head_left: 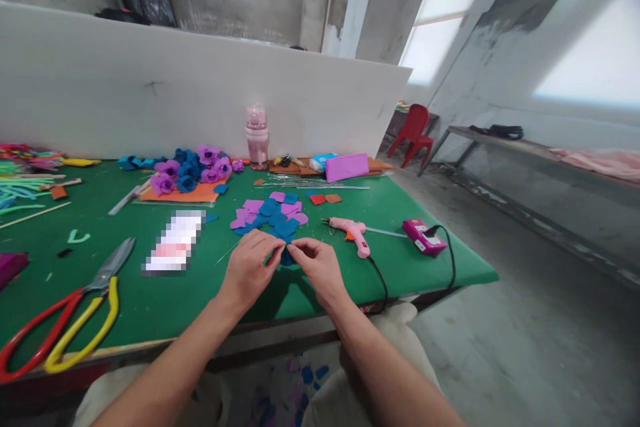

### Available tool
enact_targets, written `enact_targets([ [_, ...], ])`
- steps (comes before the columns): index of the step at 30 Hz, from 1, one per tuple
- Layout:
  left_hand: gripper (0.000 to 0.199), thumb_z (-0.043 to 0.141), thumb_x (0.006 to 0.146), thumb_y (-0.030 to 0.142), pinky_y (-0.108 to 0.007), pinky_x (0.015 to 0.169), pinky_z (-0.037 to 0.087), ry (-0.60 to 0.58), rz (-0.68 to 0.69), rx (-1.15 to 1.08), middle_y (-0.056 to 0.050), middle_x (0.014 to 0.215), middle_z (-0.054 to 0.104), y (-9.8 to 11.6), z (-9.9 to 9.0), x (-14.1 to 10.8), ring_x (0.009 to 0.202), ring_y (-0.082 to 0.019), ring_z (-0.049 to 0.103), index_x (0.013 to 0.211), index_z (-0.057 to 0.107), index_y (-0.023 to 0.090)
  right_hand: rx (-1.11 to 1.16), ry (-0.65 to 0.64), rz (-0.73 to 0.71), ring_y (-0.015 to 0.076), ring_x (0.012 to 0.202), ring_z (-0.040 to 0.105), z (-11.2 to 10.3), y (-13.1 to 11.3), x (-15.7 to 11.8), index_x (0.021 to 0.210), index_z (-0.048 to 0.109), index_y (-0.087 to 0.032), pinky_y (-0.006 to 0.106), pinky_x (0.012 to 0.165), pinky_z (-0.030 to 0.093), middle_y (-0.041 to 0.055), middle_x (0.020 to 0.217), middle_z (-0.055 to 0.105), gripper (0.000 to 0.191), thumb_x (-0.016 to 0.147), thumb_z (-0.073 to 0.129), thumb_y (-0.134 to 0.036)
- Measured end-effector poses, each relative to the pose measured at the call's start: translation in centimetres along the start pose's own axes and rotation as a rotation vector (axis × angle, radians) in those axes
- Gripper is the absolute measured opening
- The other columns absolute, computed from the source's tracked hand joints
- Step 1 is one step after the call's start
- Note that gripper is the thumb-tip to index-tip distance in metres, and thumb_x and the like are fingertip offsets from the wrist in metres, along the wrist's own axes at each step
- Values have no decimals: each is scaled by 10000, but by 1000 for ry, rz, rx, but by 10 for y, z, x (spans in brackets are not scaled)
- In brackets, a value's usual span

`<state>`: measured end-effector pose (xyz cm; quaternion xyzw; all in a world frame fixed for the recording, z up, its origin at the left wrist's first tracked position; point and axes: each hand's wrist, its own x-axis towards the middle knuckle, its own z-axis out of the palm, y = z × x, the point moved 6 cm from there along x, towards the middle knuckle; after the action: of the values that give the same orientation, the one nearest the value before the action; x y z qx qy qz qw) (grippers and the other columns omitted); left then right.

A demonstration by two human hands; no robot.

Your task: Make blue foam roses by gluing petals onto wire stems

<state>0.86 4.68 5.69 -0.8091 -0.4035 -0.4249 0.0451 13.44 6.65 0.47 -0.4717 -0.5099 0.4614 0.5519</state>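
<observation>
Green table (pixel 160 303), left to right. Far left: heap of bright strips (pixel 23 190), with purple item (pixel 13 265) nearer, cut by frame edge. Scissors (pixel 107 271), red and yellow handles, lie with handles toward the person, blades pointing away. Pixelated rectangle (pixel 175 243) just right of them; can't tell what it is. Behind it, purple and blue flowers (pixel 189 170) on and around orange sheet (pixel 155 195).

Left hand (pixel 254 263): thumb and index pinching left side of blue piece (pixel 287 257). That piece sits between both hands, above the table's near edge, partly hidden by fingers. Loose purple and blue cutouts (pixel 273 209) piled just beyond; pink bottle (pixel 257 140) at the back panel. Right hand (pixel 316 268): thumb and index pinching the same piece from the right.

Pink glue gun (pixel 350 227) on its side, nozzle left, beyond right hand. Purple box (pixel 424 238) further right, black plug in it. Off table: red chair (pixel 413 133), then bench (pixel 535 147).
</observation>
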Motion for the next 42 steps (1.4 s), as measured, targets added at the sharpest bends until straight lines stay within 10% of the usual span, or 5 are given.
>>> enact_targets([
  [15,127,511,806,149,-307,687,440,-19,52,49,-57,742,661,2,5,-2,721,-172,562,791,636,165,-188,21,-102,152,605,575,-2,-3,0,729,685,-162,255,598,448,29,673,672,174,713,597,-312],
  [42,160,560,724,285,-233,596,480,-219,-495,-345,3,661,708,-26,6,-1,607,-152,629,708,694,199,-131,-66,-41,126,548,539,2,1,0,730,682,-160,230,533,415,14,633,647,190,709,605,-333],
])
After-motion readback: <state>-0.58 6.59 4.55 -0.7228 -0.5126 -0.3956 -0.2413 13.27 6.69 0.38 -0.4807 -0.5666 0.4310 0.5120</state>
